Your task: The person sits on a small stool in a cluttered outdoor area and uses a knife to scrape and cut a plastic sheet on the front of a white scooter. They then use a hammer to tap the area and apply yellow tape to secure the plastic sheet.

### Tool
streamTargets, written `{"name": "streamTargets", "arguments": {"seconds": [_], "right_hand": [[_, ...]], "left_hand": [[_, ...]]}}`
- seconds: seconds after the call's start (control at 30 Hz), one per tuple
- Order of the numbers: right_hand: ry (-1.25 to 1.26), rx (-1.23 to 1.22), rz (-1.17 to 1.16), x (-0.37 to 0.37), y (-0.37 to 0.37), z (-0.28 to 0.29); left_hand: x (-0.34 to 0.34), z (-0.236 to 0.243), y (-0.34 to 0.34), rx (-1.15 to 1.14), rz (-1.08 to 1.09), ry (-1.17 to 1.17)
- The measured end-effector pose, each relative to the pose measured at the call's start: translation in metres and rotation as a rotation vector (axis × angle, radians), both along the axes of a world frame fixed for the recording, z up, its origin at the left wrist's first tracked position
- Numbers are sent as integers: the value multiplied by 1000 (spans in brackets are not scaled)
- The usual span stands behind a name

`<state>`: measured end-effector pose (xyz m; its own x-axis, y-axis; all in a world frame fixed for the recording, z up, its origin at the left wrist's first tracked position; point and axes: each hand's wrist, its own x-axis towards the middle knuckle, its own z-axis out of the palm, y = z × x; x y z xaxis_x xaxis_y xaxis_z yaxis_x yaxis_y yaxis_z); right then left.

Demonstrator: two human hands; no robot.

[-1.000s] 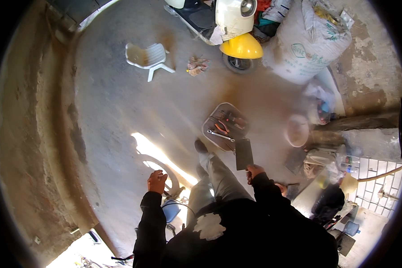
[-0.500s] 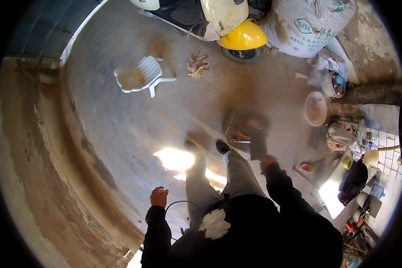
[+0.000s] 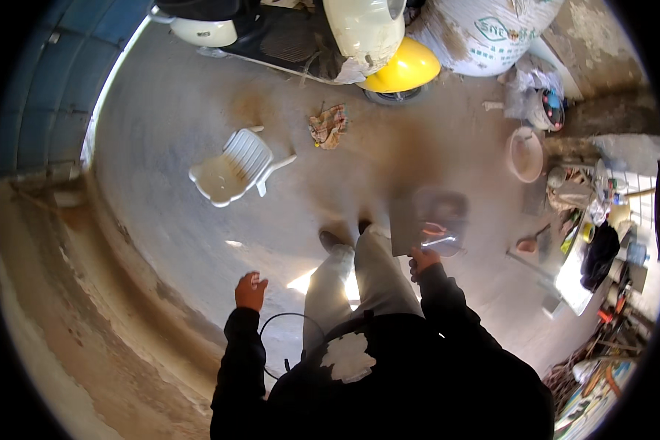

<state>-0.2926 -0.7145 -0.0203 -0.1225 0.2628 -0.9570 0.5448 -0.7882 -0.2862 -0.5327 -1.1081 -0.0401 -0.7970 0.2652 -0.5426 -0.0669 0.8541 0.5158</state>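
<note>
Dark plate (image 3: 401, 229), flat and with straight edges, is a little right of the centre of the frame, above the floor (image 3: 286, 213). Its long sides run up and down in the view. The right hand (image 3: 425, 264) has hold of it near the lower right corner; the fingers are bent closed there, but I cannot tell exactly how each finger lies on it. The left hand (image 3: 250, 291) is left of the centre and lower in the frame, well apart from the plate. Its fingers are half open and loosely curved, and I see nothing held in them.

Just to the right of the plate in the view, a tray (image 3: 447, 202) is on the floor. In it are orange-handled pliers (image 3: 434, 229) and, below them in the frame, a shiny wrench (image 3: 438, 240); the rest inside is too blurred to tell. Between the two hands are the person's grey trousers (image 3: 330, 290).

Left of the centre, in the upper half, there is a white chair (image 3: 251, 163), and near it a checked cloth (image 3: 328, 126). At the top are a cream scooter (image 3: 359, 33) with a yellow mudguard (image 3: 403, 67), and a big white sack (image 3: 477, 37). A pale basin (image 3: 525, 158) is at the right.
</note>
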Motion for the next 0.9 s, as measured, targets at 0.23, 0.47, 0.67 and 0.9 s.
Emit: {"name": "streamTargets", "arguments": {"seconds": [0.23, 0.47, 0.67, 0.9], "right_hand": [[-52, 41, -192, -58, 5, -21], [82, 177, -275, -104, 29, -74], [38, 172, -545, -154, 38, -69], [27, 124, -905, -256, 54, -115]], "left_hand": [[-165, 16, 132, 42, -384, 146], [-235, 52, 252, -54, -557, 83], [-290, 50, 322, -21, -765, 118], [-392, -20, 365, -24, -1042, 194]]}}
